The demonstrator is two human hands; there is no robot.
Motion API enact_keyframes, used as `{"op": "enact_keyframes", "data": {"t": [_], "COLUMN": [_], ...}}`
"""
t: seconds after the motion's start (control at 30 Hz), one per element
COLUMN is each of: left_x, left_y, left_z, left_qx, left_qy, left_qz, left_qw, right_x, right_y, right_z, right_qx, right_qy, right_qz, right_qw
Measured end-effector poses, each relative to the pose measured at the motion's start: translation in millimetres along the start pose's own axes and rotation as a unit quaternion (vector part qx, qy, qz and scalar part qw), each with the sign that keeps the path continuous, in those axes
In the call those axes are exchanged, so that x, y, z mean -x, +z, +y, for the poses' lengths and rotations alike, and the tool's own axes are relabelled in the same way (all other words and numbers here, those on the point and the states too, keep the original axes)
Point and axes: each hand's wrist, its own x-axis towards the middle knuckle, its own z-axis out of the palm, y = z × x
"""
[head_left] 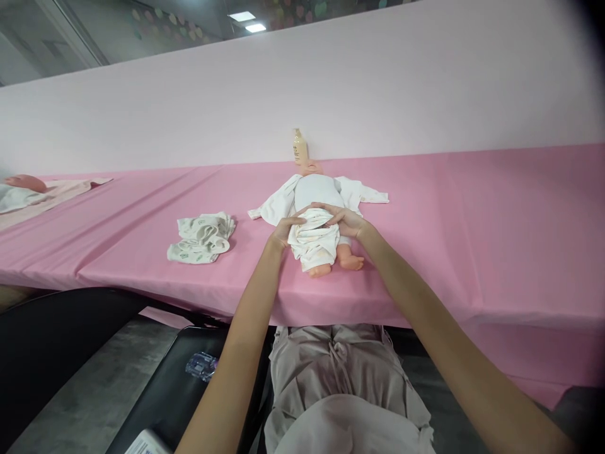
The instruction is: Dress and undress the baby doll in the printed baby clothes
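Observation:
On its back on the pink-covered table lies a baby doll [311, 167], feet toward me, in a white top whose sleeves [278, 205] spread out to both sides. Bunched over its legs are white printed baby pants [316, 243]. One foot [320, 271] sticks out below the cloth; the other foot [350, 260] lies beside it. My left hand [286, 229] grips the pants' left edge, thumb on top. My right hand [346, 219] grips the upper right part, its fingers reaching across the waist. Some fingertips are hidden by the cloth.
A crumpled white printed cloth [203, 238] lies to the left. A pump bottle [299, 149] stands behind the doll's head by the white wall. Another doll [27, 184] is at the far left. Below, a black chair [172, 378] holds a small transparent object [201, 366].

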Motion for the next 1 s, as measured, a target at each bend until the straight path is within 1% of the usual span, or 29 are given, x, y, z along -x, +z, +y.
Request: {"op": "enact_keyframes", "data": {"t": [0.1, 0.2, 0.27, 0.33, 0.37, 0.4, 0.43, 0.47, 0.5, 0.53, 0.57, 0.6, 0.67, 0.7, 0.73, 0.77, 0.8, 0.83, 0.93, 1.0], "left_x": [4, 7, 7, 5, 4, 2, 1, 0, -1, -1, -1, -1, 0, 1, 1, 1, 1, 1, 1, 0], "left_y": [4, 7, 6, 3, 0, -3, -6, -8, -10, -12, -13, -14, -13, -12, -12, -11, -11, -10, -12, -14], "left_z": [1, 3, 2, -1, -3, -5, -7, -8, -10, -11, -11, -11, -11, -11, -11, -11, -11, -11, -12, -13], "left_qx": [-0.035, -0.065, -0.063, -0.048, -0.037, -0.027, -0.019, -0.013, -0.009, -0.006, -0.005, -0.004, -0.003, -0.001, 0.000, 0.001, 0.001, 0.001, 0.004, 0.010], "left_qy": [-0.001, 0.000, -0.002, 0.001, 0.004, 0.008, 0.010, 0.012, 0.012, 0.011, 0.011, 0.010, 0.009, 0.009, 0.010, 0.012, 0.014, 0.016, 0.013, 0.005], "left_qz": [0.001, 0.016, 0.019, 0.015, 0.014, 0.015, 0.018, 0.022, 0.027, 0.030, 0.034, 0.036, 0.038, 0.038, 0.037, 0.037, 0.037, 0.038, 0.041, 0.041], "left_qw": [0.999, 0.998, 0.998, 0.999, 0.999, 0.999, 1.000, 1.000, 1.000, 0.999, 0.999, 0.999, 0.999, 0.999, 0.999, 0.999, 0.999, 0.999, 0.999, 0.999], "right_x": [3, 5, 4, 3, 1, -1, -3, -4, -5, -6, -5, -3, 4, 7, 11, 15, 18, 21, 24, 22], "right_y": [-1, -1, -2, -6, -9, -13, -17, -22, -28, -33, -37, -41, -46, -48, -48, -49, -49, -50, -50, -50], "right_z": [-2, -4, -5, -4, -4, -2, -1, 1, 4, 6, 8, 10, 13, 14, 14, 15, 15, 15, 15, 16], "right_qx": [0.008, 0.031, 0.064, 0.090, 0.097, 0.104, 0.118, 0.148, 0.201, 0.278, 0.374, 0.477, 0.649, 0.707, 0.746, 0.772, 0.789, 0.802, 0.819, 0.831], "right_qy": [0.006, 0.000, 0.005, 0.006, -0.004, -0.023, -0.047, -0.073, -0.098, -0.121, -0.137, -0.143, -0.126, -0.105, -0.082, -0.064, -0.051, -0.044, -0.035, -0.048], "right_qz": [-0.002, -0.006, 0.009, 0.050, 0.087, 0.136, 0.196, 0.261, 0.319, 0.362, 0.383, 0.385, 0.356, 0.339, 0.326, 0.314, 0.301, 0.286, 0.248, 0.222], "right_qw": [1.000, 1.000, 0.998, 0.995, 0.991, 0.985, 0.972, 0.951, 0.921, 0.881, 0.833, 0.777, 0.660, 0.612, 0.575, 0.549, 0.533, 0.523, 0.516, 0.507]}}
